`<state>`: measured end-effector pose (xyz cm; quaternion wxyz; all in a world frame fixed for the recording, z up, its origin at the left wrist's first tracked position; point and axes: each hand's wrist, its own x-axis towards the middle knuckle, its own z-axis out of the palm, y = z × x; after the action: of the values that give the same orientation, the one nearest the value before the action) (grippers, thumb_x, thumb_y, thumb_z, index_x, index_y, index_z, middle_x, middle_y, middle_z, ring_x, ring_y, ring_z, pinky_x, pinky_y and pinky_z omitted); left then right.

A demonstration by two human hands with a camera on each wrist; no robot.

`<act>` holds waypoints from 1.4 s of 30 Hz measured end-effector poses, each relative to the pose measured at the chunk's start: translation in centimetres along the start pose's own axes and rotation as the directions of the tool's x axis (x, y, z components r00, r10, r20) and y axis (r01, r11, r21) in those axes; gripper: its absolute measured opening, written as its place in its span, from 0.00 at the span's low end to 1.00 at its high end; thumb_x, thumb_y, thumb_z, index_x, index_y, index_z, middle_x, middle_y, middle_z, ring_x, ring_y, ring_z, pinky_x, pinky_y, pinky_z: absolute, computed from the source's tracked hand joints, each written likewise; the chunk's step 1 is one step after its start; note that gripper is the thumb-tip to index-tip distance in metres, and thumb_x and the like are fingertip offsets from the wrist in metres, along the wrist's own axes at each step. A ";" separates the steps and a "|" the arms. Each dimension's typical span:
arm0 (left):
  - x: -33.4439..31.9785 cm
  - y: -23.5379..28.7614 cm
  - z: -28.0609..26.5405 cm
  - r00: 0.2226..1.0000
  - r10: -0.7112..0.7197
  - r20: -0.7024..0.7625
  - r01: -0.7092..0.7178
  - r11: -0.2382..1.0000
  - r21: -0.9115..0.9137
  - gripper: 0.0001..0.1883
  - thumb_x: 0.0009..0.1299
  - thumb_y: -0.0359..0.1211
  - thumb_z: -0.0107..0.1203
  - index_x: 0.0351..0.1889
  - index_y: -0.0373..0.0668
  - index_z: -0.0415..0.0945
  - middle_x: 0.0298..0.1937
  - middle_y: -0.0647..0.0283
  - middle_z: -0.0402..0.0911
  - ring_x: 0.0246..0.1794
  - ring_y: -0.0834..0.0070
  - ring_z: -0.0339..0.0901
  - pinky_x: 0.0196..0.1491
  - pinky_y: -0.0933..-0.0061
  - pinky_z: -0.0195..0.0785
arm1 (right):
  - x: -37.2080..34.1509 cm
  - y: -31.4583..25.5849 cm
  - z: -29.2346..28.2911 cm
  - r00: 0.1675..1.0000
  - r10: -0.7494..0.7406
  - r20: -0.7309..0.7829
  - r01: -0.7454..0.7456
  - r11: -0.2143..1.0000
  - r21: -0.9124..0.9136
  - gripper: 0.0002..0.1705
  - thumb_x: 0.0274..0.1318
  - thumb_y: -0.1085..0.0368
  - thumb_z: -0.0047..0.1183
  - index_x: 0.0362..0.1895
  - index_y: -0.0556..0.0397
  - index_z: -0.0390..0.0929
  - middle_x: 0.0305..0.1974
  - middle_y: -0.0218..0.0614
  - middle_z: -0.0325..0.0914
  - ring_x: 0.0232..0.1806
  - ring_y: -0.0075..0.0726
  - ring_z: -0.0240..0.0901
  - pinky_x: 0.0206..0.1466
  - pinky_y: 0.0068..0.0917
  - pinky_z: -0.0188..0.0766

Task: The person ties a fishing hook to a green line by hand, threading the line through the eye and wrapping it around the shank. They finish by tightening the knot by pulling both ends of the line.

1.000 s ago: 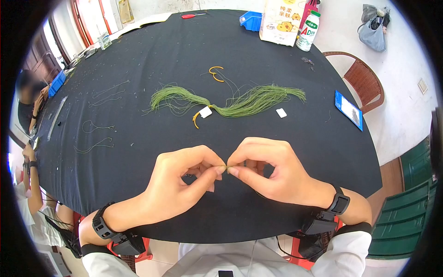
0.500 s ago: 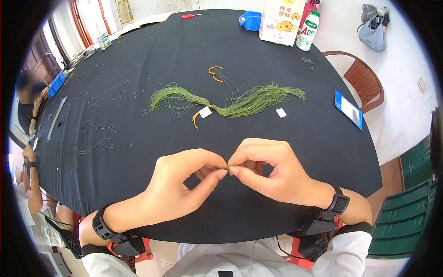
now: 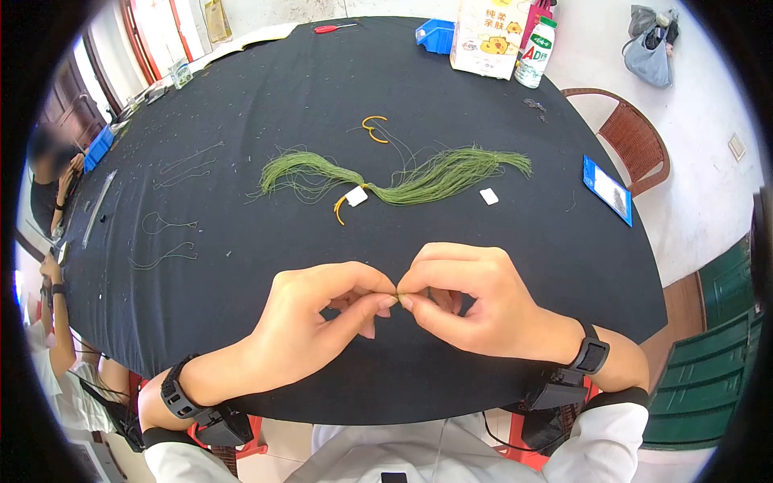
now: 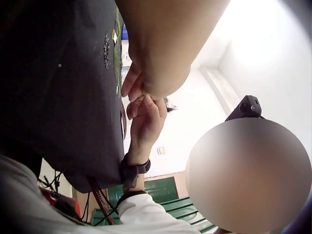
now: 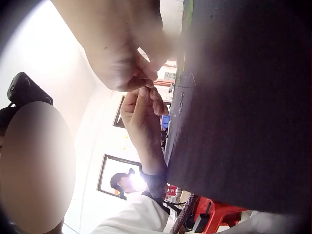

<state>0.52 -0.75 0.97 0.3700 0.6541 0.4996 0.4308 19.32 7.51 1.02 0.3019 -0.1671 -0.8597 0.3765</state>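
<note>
Thumb and forefinger of my left hand (image 3: pixel 322 310) pinch a thin green thread (image 3: pixel 397 295). My right hand (image 3: pixel 479 298) pinches the same spot from the other side, so the fingertips of both hands meet above the front of the table. Most of the thread is hidden by the fingers. Beyond the hands lies a bundle of green threads (image 3: pixel 451 179), bound near its middle with a yellow tie (image 3: pixel 339 211). A white tag (image 3: pixel 356 196) sits at the binding. Further back is another curled yellow tie (image 3: pixel 373 129).
Several loose looped threads (image 3: pixel 169 256) lie on the black cloth at left. A white card (image 3: pixel 489 196) and a blue packet (image 3: pixel 607 191) are at right. At the back stand a bottle (image 3: pixel 535 55), a printed bag (image 3: pixel 483 40) and a blue bin (image 3: pixel 436 36). Another person (image 3: pixel 56 173) sits at far left.
Both hands keep their pinch, with only small shifts of the fingertips. The bundle and the loose threads lie as before.
</note>
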 end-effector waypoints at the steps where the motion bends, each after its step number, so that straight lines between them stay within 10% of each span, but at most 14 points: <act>1: 0.0 0.0 0.0 1.000 0.003 0.004 -0.003 1.000 0.000 0.04 0.66 0.23 0.55 0.37 0.33 0.77 0.31 0.61 0.80 0.25 0.79 0.79 0.28 0.81 0.72 | 0.0 0.0 0.0 1.000 -0.001 0.000 0.001 1.000 -0.002 0.01 0.47 0.72 0.52 0.27 0.54 0.75 0.23 0.31 0.71 0.15 0.25 0.65 0.18 0.23 0.60; 19: -0.1 0.2 0.0 0.994 0.109 -0.006 -0.108 0.987 0.120 0.03 0.65 0.21 0.53 0.36 0.34 0.75 0.28 0.61 0.77 0.24 0.77 0.79 0.26 0.79 0.70 | -0.1 0.2 0.2 0.991 0.131 0.038 -0.136 0.977 0.164 0.03 0.49 0.70 0.53 0.29 0.56 0.77 0.23 0.31 0.71 0.17 0.18 0.63 0.19 0.21 0.57; 27: 0.0 0.2 -0.4 0.949 0.311 0.054 -0.308 0.873 0.379 0.06 0.61 0.17 0.53 0.35 0.34 0.76 0.31 0.58 0.78 0.26 0.75 0.79 0.27 0.78 0.70 | 0.3 0.0 -0.6 0.848 0.413 0.331 -0.529 0.681 0.506 0.09 0.59 0.65 0.52 0.36 0.60 0.77 0.28 0.29 0.74 0.21 0.15 0.65 0.23 0.15 0.63; 42: 0.1 -0.1 -0.2 0.920 0.392 0.025 -0.369 0.839 0.399 0.07 0.61 0.18 0.55 0.36 0.34 0.76 0.31 0.59 0.79 0.25 0.75 0.79 0.26 0.79 0.70 | 0.1 0.8 -0.2 0.884 0.375 0.279 -0.467 0.695 0.546 0.07 0.58 0.66 0.51 0.34 0.56 0.78 0.28 0.28 0.77 0.20 0.13 0.66 0.20 0.14 0.63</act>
<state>0.27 -0.63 0.95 0.1227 0.7887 0.4470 0.4039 19.42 8.15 0.58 0.1808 -0.2277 -0.6539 0.6985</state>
